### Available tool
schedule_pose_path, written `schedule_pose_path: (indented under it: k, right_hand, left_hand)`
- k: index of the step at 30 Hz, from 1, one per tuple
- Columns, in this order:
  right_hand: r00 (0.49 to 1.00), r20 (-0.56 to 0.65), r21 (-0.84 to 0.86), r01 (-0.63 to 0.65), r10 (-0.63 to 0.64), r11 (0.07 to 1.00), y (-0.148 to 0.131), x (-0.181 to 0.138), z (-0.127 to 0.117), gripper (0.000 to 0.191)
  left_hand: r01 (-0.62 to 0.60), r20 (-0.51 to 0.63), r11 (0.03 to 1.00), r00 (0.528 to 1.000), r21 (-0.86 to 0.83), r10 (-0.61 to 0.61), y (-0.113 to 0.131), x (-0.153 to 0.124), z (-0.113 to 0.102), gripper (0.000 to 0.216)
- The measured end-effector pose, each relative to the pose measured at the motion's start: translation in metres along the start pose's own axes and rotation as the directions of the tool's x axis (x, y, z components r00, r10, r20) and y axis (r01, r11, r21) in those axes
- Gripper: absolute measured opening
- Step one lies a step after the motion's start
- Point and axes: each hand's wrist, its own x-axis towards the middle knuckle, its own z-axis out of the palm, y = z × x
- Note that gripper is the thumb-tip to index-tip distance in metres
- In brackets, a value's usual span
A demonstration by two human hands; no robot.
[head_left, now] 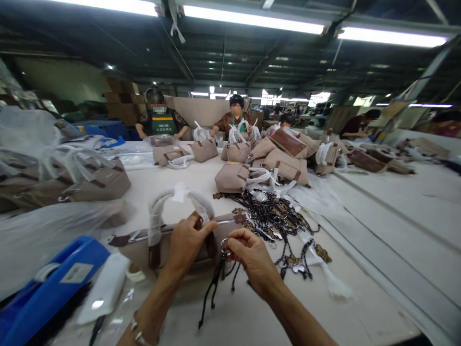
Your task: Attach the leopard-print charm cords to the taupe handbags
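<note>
A taupe handbag (144, 250) with wrapped white handles (158, 206) lies on the table in front of me. My left hand (185, 242) is closed on the bag's top edge by the brown handle base. My right hand (252, 257) pinches a metal ring with a dark tassel charm (216, 283) hanging from it, right beside the bag. A heap of similar dark charms (277, 216) lies just beyond my right hand.
A blue plastic bin (46, 288) sits at the front left. Bagged handbags (72, 182) pile at the left, more handbags (284, 158) lie across the table's far side. Several people work at the far end (234, 115). Plastic sheeting (36, 235) lies at left.
</note>
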Motion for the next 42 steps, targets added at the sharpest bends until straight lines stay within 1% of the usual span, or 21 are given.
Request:
schedule_pose_path:
  k: [2,3,4,5,7,8,9,11,12,14,16,19,22,25,28,30,33,35,38,40,42]
  right_hand:
    - [0.999,-0.035,0.002,0.001,-0.001,1.000,0.003,0.005,0.006,0.036]
    - [0.999,-0.052,-0.005,0.014,-0.014,1.000,0.004,0.008,0.009,0.036]
    - [0.997,-0.070,-0.016,0.033,-0.034,0.999,0.005,0.010,0.012,0.036]
    - [0.995,-0.085,-0.031,0.053,-0.055,0.998,0.006,0.012,0.015,0.035]
    - [0.988,-0.119,-0.058,0.091,-0.097,0.994,0.008,0.015,0.020,0.033]
    - [0.984,-0.135,-0.065,0.104,-0.112,0.992,0.009,0.016,0.023,0.031]
    - [0.981,-0.149,-0.067,0.113,-0.122,0.991,0.010,0.017,0.026,0.030]
    - [0.978,-0.164,-0.063,0.120,-0.129,0.991,0.012,0.018,0.031,0.029]
    - [0.978,-0.163,-0.060,0.119,-0.127,0.991,0.013,0.018,0.033,0.029]
    - [0.981,-0.149,-0.052,0.115,-0.122,0.992,0.014,0.018,0.037,0.030]
    - [0.983,-0.138,-0.042,0.113,-0.118,0.993,0.015,0.018,0.039,0.030]
    - [0.984,-0.138,-0.030,0.114,-0.117,0.993,0.017,0.018,0.040,0.031]
    - [0.986,-0.129,-0.012,0.105,-0.105,0.994,0.017,0.016,0.041,0.032]
    - [0.988,-0.129,0.000,0.083,-0.083,0.997,0.014,0.013,0.042,0.033]
    - [0.991,-0.120,0.008,0.068,-0.067,0.998,0.013,0.011,0.043,0.031]
    - [0.993,-0.099,0.020,0.063,-0.061,0.998,0.013,0.010,0.042,0.030]
    - [0.998,-0.057,0.051,0.035,-0.032,0.998,0.014,0.009,0.039,0.030]
    - [1.000,-0.019,0.073,-0.019,0.021,0.997,0.013,0.007,0.036,0.031]
    - [0.991,0.081,0.072,-0.113,0.107,0.991,0.007,0.003,0.030,0.035]
    - [0.984,0.123,0.017,-0.129,0.126,0.991,0.002,0.000,0.026,0.039]
    - [0.989,0.109,-0.086,-0.089,0.099,0.992,-0.001,-0.001,0.024,0.038]
  left_hand:
    - [0.014,0.129,0.983,0.992,-0.184,0.010,-0.004,0.003,-0.008,0.025]
    - [0.016,0.174,0.967,0.984,-0.254,0.029,-0.006,0.003,-0.011,0.023]
    - [0.019,0.195,0.953,0.980,-0.304,0.042,-0.007,0.002,-0.013,0.023]
    - [0.020,0.194,0.941,0.980,-0.339,0.049,-0.009,-0.001,-0.014,0.027]
    - [0.010,0.152,0.923,0.987,-0.384,0.053,-0.012,-0.009,-0.013,0.038]
    - [0.000,0.134,0.917,0.989,-0.398,0.058,-0.013,-0.013,-0.012,0.038]
    - [-0.012,0.128,0.914,0.989,-0.406,0.070,-0.015,-0.016,-0.011,0.033]
    - [-0.050,0.143,0.921,0.983,-0.385,0.113,-0.017,-0.020,-0.012,0.015]
    - [-0.076,0.155,0.928,0.978,-0.366,0.142,-0.017,-0.021,-0.014,0.011]
    - [-0.128,0.180,0.930,0.963,-0.344,0.199,-0.016,-0.021,-0.018,0.016]
    - [-0.143,0.199,0.923,0.954,-0.356,0.225,-0.015,-0.019,-0.021,0.016]
    - [-0.060,0.223,0.904,0.960,-0.423,0.168,-0.014,-0.018,-0.022,0.012]
    - [0.015,0.236,0.881,0.965,-0.473,0.110,-0.015,-0.018,-0.021,0.015]
    - [-0.030,0.248,0.889,0.955,-0.458,0.160,-0.015,-0.021,-0.024,0.017]
    - [-0.111,0.296,0.903,0.922,-0.416,0.250,-0.013,-0.023,-0.028,0.036]
    - [-0.137,0.325,0.907,0.903,-0.398,0.280,-0.011,-0.023,-0.030,0.044]
    - [-0.128,0.339,0.909,0.900,-0.396,0.274,-0.011,-0.023,-0.032,0.038]
    - [-0.119,0.336,0.909,0.903,-0.399,0.266,-0.012,-0.021,-0.033,0.030]
    - [-0.114,0.319,0.906,0.912,-0.407,0.258,-0.014,-0.020,-0.033,0.019]
    - [-0.108,0.320,0.902,0.912,-0.417,0.257,-0.014,-0.019,-0.033,0.016]
    - [-0.107,0.331,0.900,0.906,-0.423,0.263,-0.015,-0.019,-0.034,0.015]
